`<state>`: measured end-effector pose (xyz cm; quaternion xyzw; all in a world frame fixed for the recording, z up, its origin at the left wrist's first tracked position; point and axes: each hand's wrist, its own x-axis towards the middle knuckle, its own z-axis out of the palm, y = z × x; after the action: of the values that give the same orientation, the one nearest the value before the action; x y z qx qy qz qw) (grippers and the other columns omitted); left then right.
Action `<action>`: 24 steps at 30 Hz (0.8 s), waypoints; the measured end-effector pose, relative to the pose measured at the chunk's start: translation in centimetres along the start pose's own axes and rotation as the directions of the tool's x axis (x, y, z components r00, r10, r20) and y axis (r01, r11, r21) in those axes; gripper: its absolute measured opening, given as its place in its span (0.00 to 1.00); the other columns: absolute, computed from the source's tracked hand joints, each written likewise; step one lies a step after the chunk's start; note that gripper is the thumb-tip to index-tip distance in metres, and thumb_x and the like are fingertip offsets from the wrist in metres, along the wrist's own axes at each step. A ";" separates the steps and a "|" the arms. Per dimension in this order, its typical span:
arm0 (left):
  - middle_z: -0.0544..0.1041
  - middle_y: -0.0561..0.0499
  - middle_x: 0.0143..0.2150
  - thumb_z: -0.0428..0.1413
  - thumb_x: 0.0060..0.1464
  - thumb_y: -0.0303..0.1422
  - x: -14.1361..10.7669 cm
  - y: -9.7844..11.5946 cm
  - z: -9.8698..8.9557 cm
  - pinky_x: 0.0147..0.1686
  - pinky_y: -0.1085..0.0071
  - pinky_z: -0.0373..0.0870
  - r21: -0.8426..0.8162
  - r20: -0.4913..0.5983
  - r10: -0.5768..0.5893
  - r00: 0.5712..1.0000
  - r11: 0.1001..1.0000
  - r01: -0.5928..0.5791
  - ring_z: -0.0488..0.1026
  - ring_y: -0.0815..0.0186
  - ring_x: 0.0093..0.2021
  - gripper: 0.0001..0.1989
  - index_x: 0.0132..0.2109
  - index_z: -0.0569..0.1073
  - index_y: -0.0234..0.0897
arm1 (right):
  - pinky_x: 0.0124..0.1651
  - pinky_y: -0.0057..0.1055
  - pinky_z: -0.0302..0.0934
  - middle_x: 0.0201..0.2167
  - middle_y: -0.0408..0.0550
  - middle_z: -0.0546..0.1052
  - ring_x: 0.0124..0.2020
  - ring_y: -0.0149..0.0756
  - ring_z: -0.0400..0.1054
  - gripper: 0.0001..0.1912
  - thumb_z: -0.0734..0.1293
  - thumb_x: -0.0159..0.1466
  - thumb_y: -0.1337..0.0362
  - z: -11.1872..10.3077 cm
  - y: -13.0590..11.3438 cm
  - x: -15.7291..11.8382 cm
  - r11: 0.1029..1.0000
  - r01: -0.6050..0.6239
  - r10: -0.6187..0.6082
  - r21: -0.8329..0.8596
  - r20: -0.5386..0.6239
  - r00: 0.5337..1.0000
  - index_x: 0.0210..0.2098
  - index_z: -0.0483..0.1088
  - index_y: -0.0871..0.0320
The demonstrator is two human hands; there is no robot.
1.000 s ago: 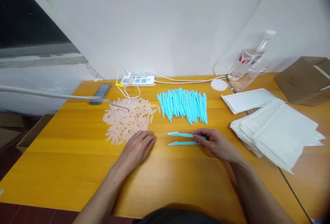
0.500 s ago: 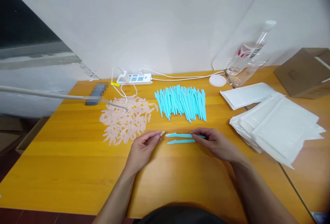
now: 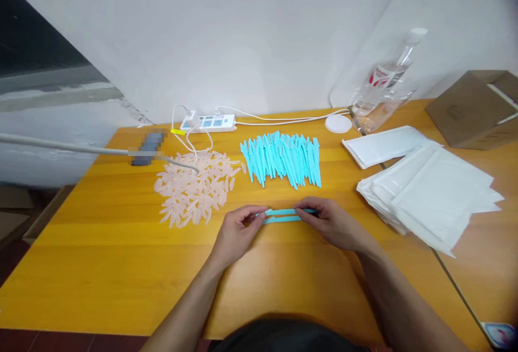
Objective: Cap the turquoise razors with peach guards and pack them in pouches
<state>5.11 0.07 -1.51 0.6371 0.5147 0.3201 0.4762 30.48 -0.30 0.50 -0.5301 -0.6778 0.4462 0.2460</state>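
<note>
plainly, the white wall [image 3: 251,33] is the biggest surface, smooth and matte, above a glossy wooden table [image 3: 121,276] with an orange-yellow grain. at the right stands a brown cardboard box [image 3: 465,114], its faint printed mark unreadable. nearer lie flat white packets [image 3: 437,195], overlapping, their wrapping creased. the left hand [image 3: 238,236] has thumb and fingers pinched at the left end of the far turquoise stick [image 3: 282,212]; half a second ago it is apart from that stick with a small pale piece at its fingertips, and now the piece cannot be made out. the right hand [image 3: 329,222] has thumb and fingertips clamped on the same stick farther right, much as before. pale pink pieces [image 3: 198,190], thin and leaf-shaped, spread in a loose heap at the left; beside them turquoise sticks [image 3: 281,160] lie packed in a row. a clear plastic bottle [image 3: 370,95] leans by the wall, its red-and-white label too blurred to read. a white power strip [image 3: 208,123] has blue socket faces. the near turquoise stick [image 3: 283,219] lies alongside the far one; i cannot tell whether the right thumb grips it too.
</note>
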 end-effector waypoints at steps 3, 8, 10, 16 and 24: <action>0.83 0.47 0.44 0.57 0.64 0.34 0.4 -0.3 0.4 0.46 0.66 0.73 0.201 0.001 0.145 0.989 0.969 -0.142 0.78 0.61 0.44 0.10 0.47 0.81 0.39 | 0.39 0.32 0.61 0.33 0.49 0.77 0.34 0.37 0.69 0.14 0.63 0.69 0.60 0.6 0.7 0.3 0.971 0.071 -0.097 -0.228 -0.106 0.990 0.36 0.79 0.58; 0.80 0.45 0.44 0.55 0.65 0.32 0.0 -0.3 0.9 0.49 0.60 0.70 0.466 0.046 0.309 0.950 0.835 -0.294 0.74 0.58 0.47 0.10 0.48 0.80 0.40 | 0.37 0.31 0.61 0.31 0.49 0.77 0.34 0.37 0.70 0.13 0.64 0.68 0.62 1.0 1.5 0.1 0.931 0.084 -0.135 -0.356 -0.121 0.983 0.34 0.81 0.57; 0.79 0.45 0.46 0.55 0.65 0.32 -0.2 -0.3 1.0 0.49 0.60 0.70 0.492 0.058 0.328 0.943 0.813 -0.312 0.73 0.58 0.47 0.11 0.49 0.80 0.40 | 0.37 0.30 0.62 0.32 0.49 0.77 0.34 0.36 0.71 0.13 0.65 0.68 0.61 0.9 1.4 0.0 0.931 0.055 -0.116 -0.360 -0.150 0.982 0.34 0.81 0.56; 0.78 0.45 0.49 0.56 0.64 0.34 -0.1 -0.4 1.3 0.49 0.59 0.70 0.524 0.121 0.367 0.922 0.766 -0.373 0.73 0.58 0.48 0.11 0.51 0.79 0.41 | 0.41 0.32 0.63 0.38 0.54 0.81 0.38 0.42 0.75 0.16 0.66 0.68 0.55 -0.1 -0.3 3.5 0.823 -0.240 -0.027 -0.514 -0.458 0.889 0.43 0.80 0.60; 0.77 0.45 0.50 0.55 0.65 0.35 -0.7 0.1 -1.6 0.54 0.60 0.70 0.490 -0.001 0.366 0.931 0.811 -0.319 0.73 0.59 0.52 0.13 0.54 0.77 0.41 | 0.41 0.36 0.62 0.41 0.59 0.82 0.43 0.49 0.76 0.16 0.63 0.68 0.58 0.2 -1.5 8.9 0.731 -0.410 0.171 -0.545 -0.436 0.884 0.44 0.80 0.59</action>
<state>3.54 -0.14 -0.82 0.8015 0.4768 0.2923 0.2117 26.76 7.89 0.49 -0.7538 -0.6369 0.1265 0.1010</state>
